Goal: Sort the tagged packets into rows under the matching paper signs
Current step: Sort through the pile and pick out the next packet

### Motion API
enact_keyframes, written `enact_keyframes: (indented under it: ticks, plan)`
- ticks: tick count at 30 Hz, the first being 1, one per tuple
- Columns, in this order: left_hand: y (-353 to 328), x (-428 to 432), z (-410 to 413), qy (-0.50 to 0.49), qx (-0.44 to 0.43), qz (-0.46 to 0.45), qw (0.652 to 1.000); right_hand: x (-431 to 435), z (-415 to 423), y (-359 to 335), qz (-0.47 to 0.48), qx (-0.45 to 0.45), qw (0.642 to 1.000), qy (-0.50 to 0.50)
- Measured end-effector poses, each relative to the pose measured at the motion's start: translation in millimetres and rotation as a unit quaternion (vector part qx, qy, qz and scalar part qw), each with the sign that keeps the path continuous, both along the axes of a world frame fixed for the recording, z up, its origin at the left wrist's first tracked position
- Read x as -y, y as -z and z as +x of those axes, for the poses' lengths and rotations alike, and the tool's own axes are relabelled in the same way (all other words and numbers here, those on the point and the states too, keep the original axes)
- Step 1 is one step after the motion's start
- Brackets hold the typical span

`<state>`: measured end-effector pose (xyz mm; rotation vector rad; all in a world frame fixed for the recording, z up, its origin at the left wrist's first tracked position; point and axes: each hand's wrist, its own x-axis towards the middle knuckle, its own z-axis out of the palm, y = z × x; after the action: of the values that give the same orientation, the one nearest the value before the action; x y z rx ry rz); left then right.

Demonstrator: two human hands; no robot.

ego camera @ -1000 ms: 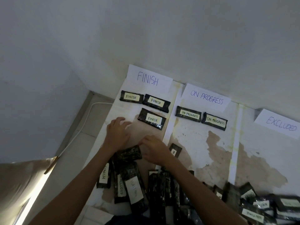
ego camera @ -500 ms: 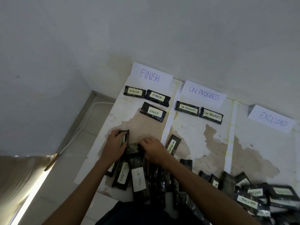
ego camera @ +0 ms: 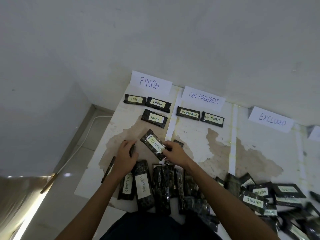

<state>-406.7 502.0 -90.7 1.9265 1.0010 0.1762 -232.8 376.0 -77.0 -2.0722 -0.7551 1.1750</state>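
Paper signs FINISH [ego camera: 150, 83], ON PROGRESS [ego camera: 203, 98] and EXCLUDED [ego camera: 271, 119] lean against the wall. Three FINISH packets [ego camera: 155, 118] lie under the first sign and two ON PROGRESS packets [ego camera: 188, 113] under the second. My right hand [ego camera: 174, 152] pinches a dark packet tagged EXCLUDED [ego camera: 154, 144], lifted and tilted above the table. My left hand [ego camera: 125, 156] is closed around another dark packet [ego camera: 132, 149], whose tag is hidden. Several packets lie in a pile [ego camera: 161, 187] near me, two reading EXCLUDED [ego camera: 127, 186] and WAITING [ego camera: 143, 187].
The stained white table [ego camera: 218, 149] has pale strips dividing it into columns. More packets, some tagged WAITING [ego camera: 253, 201], heap at the lower right. A fourth sign's edge [ego camera: 315, 133] shows at far right. A white cable [ego camera: 81, 144] runs along the floor left of the table.
My right hand has picked an EXCLUDED packet out of the pile and raised it. My left hand keeps hold of its packet and has shifted slightly.
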Motion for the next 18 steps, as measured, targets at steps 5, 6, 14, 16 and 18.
enact_keyframes:
  ticks: [5, 6, 14, 16, 18]
  plan:
    - [-22, 22, 25, -0.124, 0.083, -0.237, 0.960, 14, -4, -15, 0.013, -0.050, 0.999, 0.010]
    - [-23, 26, 30, -0.149, 0.095, -0.271, 0.946, 17, -5, -16, 0.011, -0.056, 0.998, 0.008]
    - [-30, 56, 49, -0.178, 0.089, -0.353, 0.914, 49, -10, -24, 0.010, 0.256, 0.961, -0.100]
    - [-30, 63, 53, -0.163, 0.081, -0.349, 0.919, 57, -10, -25, 0.003, 0.329, 0.937, -0.119]
    - [-28, 69, 58, -0.139, 0.068, -0.348, 0.924, 65, -7, -27, -0.012, 0.355, 0.927, -0.118]
